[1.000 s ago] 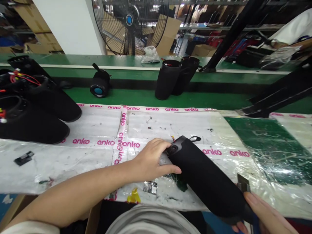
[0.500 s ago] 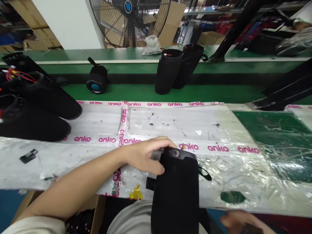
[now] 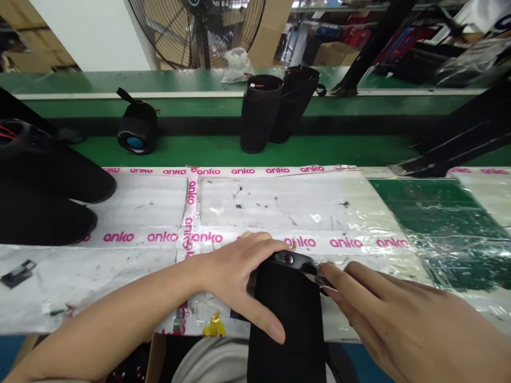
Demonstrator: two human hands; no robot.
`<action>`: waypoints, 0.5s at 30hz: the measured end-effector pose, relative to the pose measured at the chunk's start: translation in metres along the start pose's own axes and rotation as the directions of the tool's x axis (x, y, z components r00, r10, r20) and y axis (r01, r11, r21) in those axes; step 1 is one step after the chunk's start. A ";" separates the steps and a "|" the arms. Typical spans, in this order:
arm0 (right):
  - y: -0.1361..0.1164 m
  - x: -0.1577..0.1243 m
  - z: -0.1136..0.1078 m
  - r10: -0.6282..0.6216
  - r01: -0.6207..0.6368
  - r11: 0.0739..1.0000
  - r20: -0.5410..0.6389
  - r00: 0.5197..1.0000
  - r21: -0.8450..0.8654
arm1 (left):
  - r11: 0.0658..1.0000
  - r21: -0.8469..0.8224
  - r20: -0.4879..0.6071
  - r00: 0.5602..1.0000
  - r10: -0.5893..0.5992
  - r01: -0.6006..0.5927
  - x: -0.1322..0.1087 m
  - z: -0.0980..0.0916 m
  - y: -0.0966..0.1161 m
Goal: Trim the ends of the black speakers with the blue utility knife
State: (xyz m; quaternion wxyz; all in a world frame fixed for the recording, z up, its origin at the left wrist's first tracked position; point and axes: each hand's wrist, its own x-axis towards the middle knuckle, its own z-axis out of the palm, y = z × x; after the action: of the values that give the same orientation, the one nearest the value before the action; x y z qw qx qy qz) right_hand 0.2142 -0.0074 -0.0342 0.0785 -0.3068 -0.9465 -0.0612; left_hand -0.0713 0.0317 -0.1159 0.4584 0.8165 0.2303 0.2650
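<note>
A black cylindrical speaker housing point(image 3: 289, 324) stands tilted toward me at the table's front edge, its lower part cut off by the frame. My left hand point(image 3: 243, 282) grips its upper left side, thumb across the front and fingers over the top rim. My right hand point(image 3: 383, 308) is closed at the upper right of the rim. Between its fingertips is a thin, shiny metal tool point(image 3: 319, 281), touching the rim's edge; its exact kind is hard to see.
More black speaker housings point(image 3: 48, 213) lie at the left, and two point(image 3: 260, 114) stand on the green ledge. A small round speaker point(image 3: 138, 127) with a strap sits there too. Behind are a fan point(image 3: 199, 32) and a black post point(image 3: 371, 48). Taped foam sheeting point(image 3: 275, 205) covers the table.
My right hand has come up from the lower right to the housing's rim with the thin metal tool. My left thumb has shifted down the housing's front. The view has shifted slightly right.
</note>
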 end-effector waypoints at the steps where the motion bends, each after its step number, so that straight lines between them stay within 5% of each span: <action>1: 0.001 0.003 -0.001 -0.031 0.032 0.999 0.010 0.999 -0.015 | 1.000 -0.007 -0.007 1.000 0.013 -0.013 0.000 0.000 0.000; 15: 0.009 -0.018 0.008 -0.014 0.023 0.998 0.152 0.988 -0.055 | 0.997 -0.052 -0.041 0.997 0.058 -0.060 0.001 0.001 -0.002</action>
State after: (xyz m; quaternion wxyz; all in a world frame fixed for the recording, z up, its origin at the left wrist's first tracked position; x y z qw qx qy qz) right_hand 0.2328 -0.0096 -0.0449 -0.0029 -0.3040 -0.9504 -0.0652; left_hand -0.0701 0.0328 -0.1182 0.4674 0.8048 0.2082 0.3007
